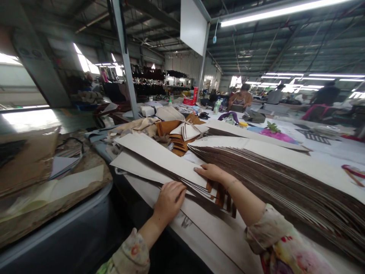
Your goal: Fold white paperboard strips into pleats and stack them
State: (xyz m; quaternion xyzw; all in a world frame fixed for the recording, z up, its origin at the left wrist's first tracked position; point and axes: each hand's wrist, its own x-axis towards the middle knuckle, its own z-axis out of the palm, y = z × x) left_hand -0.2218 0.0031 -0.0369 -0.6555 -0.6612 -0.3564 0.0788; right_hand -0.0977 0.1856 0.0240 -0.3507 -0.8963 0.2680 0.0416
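Note:
A small stack of long white cut panels (162,152) lies slantwise before me, its near end fanned into several layers. Across its right edge rests my right hand (212,173), fingers closed on the layers, the thumb side toward the left. My left hand (170,198) is nearer to me, its fingers curled over the edge of a lower white panel (137,167) that sticks out beneath the stack. The undersides of its fingers are hidden. Brown strips (222,194) hang out below my right wrist. Under my forearms another long pale panel (211,220) lies along the table edge.
A tall, fanned pile of white-topped brown panels (285,182) fills the right side. Tan folded pieces (179,142) and beige cloth (137,127) lie beyond the stack. At left stands a worn bin-like table (94,201) with papers. A metal post (125,61) rises behind; people work farther off.

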